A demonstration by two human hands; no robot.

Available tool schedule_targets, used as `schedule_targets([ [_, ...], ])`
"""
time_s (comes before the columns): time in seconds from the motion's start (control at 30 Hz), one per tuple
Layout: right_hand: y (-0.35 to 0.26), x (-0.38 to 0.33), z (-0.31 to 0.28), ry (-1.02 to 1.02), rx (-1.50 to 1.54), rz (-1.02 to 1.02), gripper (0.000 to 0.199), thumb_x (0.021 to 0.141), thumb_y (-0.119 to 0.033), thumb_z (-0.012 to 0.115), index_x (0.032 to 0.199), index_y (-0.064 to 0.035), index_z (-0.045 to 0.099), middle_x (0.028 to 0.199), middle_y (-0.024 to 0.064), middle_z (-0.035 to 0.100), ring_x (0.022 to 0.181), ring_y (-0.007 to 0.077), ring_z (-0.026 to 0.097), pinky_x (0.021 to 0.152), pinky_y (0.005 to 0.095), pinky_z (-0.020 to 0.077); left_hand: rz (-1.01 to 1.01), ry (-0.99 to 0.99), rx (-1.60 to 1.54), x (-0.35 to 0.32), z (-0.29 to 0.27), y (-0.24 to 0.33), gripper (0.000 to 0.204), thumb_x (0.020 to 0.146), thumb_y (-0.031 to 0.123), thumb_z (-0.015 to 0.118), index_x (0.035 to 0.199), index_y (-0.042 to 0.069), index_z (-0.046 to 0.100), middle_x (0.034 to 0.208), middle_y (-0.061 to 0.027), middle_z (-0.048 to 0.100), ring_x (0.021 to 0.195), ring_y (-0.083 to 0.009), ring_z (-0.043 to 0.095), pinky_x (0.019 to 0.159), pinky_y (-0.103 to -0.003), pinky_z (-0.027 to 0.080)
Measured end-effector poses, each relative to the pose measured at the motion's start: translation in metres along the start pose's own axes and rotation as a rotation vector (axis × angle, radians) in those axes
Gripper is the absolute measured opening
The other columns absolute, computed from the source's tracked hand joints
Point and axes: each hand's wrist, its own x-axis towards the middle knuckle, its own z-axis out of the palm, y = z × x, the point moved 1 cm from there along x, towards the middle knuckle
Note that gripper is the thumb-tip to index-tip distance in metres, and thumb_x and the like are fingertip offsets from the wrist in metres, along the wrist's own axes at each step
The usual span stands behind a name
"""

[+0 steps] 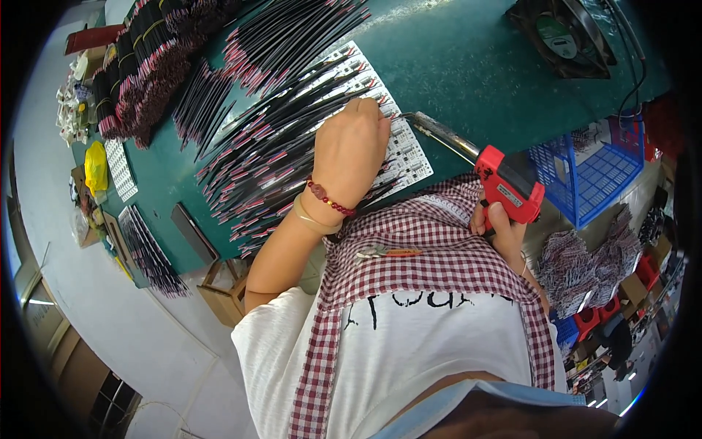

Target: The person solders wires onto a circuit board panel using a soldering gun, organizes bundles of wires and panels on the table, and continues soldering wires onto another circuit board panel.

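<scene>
My left hand [351, 150], with a beaded bracelet and a bangle at the wrist, is curled closed over a white circuit board panel [412, 152]. Its fingertips are hidden, so what they pinch does not show. Rows of black wires [270, 139] with red and pale ends lie across the panel and run out to the left beneath this hand. In my right hand [503, 228] is a red-and-black soldering gun [512, 186], its fingers wrapped round the handle. The gun's metal tip reaches the panel's right edge, just beside my left hand.
Thick wire bundles [139, 69] and loose wires [292, 36] cover the far left of the green table [453, 66]. A black fan [563, 36] stands far right, near a blue crate [578, 179]. A yellow bag [96, 167] lies left. Orange-handled cutters [391, 253] rest on my checked apron.
</scene>
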Motion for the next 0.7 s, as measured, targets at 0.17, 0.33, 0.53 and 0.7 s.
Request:
schedule_targets([
  [0.17, -0.0041, 0.0017, 0.0009, -0.004, 0.003, -0.049, 0.032, 0.093, -0.019, 0.049, 0.113, 0.0054, 0.048, 0.062, 0.0068, 0.052, 0.052, 0.0102, 0.046, 0.049, 0.0230, 0.0365, 0.005, -0.003, -0.001, 0.0015, 0.0000, 0.0003, 0.015, 0.080, 0.013, 0.060, 0.075, -0.001, 0.055, 0.074, -0.0170, 0.058, 0.063, -0.0328, 0.059, 0.057, -0.040, 0.048],
  [0.33, -0.0084, 0.0024, 0.0014, 0.023, 0.021, -0.089, 0.035, 0.092, -0.022, 0.049, 0.115, 0.0054, 0.048, 0.061, 0.0068, 0.052, 0.051, 0.0105, 0.046, 0.049, 0.0231, 0.0367, -0.017, -0.013, 0.004, -0.0001, 0.0000, 0.0000, 0.016, 0.080, 0.014, 0.061, 0.075, 0.000, 0.056, 0.075, -0.0170, 0.059, 0.064, -0.0331, 0.059, 0.058, -0.040, 0.048],
  [0.53, -0.0059, -0.0002, 0.0003, -0.003, 0.001, -0.077, 0.035, 0.092, -0.022, 0.050, 0.115, 0.0045, 0.049, 0.061, 0.0063, 0.052, 0.051, 0.0102, 0.046, 0.049, 0.0231, 0.0369, -0.012, 0.043, -0.023, 0.0017, -0.0002, 0.0007, 0.015, 0.077, 0.011, 0.063, 0.071, -0.001, 0.056, 0.070, -0.0170, 0.059, 0.063, -0.0347, 0.058, 0.057, -0.041, 0.045],
  [0.7, -0.0032, -0.0003, -0.0015, -0.030, 0.015, -0.050, 0.033, 0.092, -0.021, 0.051, 0.113, 0.0044, 0.050, 0.061, 0.0061, 0.052, 0.051, 0.0099, 0.045, 0.049, 0.0230, 0.0369, -0.016, 0.016, -0.037, 0.0014, -0.0023, 0.0003, 0.013, 0.078, 0.011, 0.062, 0.072, 0.001, 0.057, 0.073, -0.0162, 0.059, 0.065, -0.0345, 0.058, 0.058, -0.041, 0.045],
])
